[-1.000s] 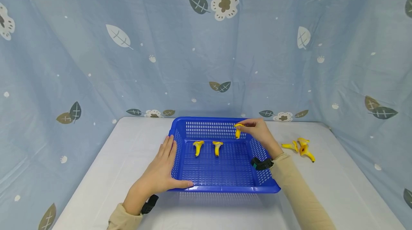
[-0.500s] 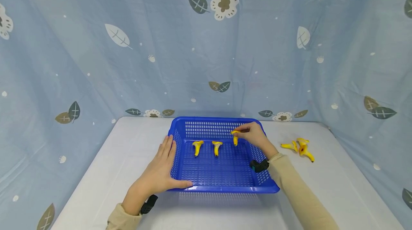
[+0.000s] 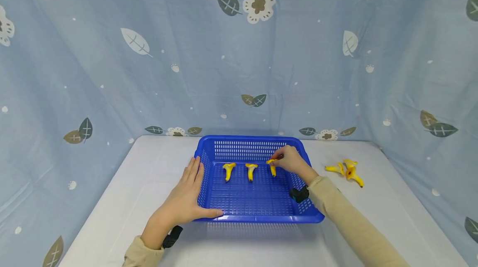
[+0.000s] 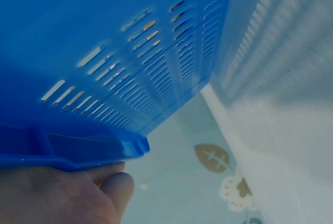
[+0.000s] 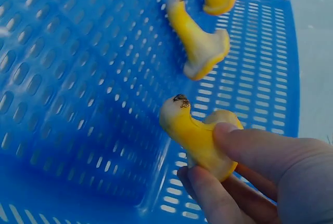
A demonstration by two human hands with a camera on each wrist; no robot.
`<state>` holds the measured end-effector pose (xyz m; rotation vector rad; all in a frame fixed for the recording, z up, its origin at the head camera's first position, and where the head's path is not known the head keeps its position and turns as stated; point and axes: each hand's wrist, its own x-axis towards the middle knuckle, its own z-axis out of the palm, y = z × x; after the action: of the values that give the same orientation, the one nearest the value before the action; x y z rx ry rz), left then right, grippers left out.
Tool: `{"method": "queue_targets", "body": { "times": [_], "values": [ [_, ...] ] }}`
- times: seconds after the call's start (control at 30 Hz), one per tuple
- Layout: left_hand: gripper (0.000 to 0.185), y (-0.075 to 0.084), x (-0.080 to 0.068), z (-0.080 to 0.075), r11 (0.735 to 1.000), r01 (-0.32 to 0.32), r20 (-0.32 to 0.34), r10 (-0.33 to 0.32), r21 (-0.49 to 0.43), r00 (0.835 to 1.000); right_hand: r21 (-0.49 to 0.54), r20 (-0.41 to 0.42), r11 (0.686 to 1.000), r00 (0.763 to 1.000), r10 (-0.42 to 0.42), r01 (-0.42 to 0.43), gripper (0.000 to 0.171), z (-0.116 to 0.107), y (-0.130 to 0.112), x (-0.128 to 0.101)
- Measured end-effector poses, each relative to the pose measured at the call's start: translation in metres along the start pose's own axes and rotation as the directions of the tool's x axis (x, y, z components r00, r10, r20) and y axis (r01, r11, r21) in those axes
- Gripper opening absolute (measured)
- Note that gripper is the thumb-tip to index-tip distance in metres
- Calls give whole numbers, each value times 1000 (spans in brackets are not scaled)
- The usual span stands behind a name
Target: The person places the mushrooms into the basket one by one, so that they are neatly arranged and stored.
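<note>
In the head view a blue plastic basket (image 3: 257,219) with slotted walls stands on the white table. My right hand (image 3: 293,162) pinches a yellow chanterelle mushroom (image 3: 273,170) by its cap, low inside the basket at the right. Its dark stem end points away from the fingers in the right wrist view, where the mushroom (image 5: 192,135) is seen close. To the left of it, two similar mushrooms, a middle one (image 3: 251,172) and a left one (image 3: 228,172), lie in a row. My left hand (image 3: 183,198) rests with straight, spread fingers on the basket's left rim, thumb along the front rim.
Several more yellow mushrooms (image 3: 351,172) lie loosely together on the table (image 3: 358,209), to the right of the basket. A blue curtain (image 3: 186,72) with leaf and flower prints hangs behind the table and along both sides.
My right hand has moved down and slightly left, lowering the mushroom from near the basket's back wall toward its floor, level with the other two. The left hand has stayed on the rim.
</note>
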<state>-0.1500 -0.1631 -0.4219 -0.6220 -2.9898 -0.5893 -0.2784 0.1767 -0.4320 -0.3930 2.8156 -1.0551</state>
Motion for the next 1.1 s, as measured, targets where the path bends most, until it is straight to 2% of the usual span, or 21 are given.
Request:
{"method": "queue_targets", "body": {
  "times": [0.57, 1.1],
  "values": [
    [144, -1, 0, 0, 1000, 2, 1, -2, 5, 1000, -104, 111, 994, 993, 41, -29, 5, 6, -3, -1],
    [144, -1, 1, 1, 1000, 0, -2, 0, 5, 1000, -182, 145, 983, 988, 58, -31, 8, 8, 1, 1]
  ]
}}
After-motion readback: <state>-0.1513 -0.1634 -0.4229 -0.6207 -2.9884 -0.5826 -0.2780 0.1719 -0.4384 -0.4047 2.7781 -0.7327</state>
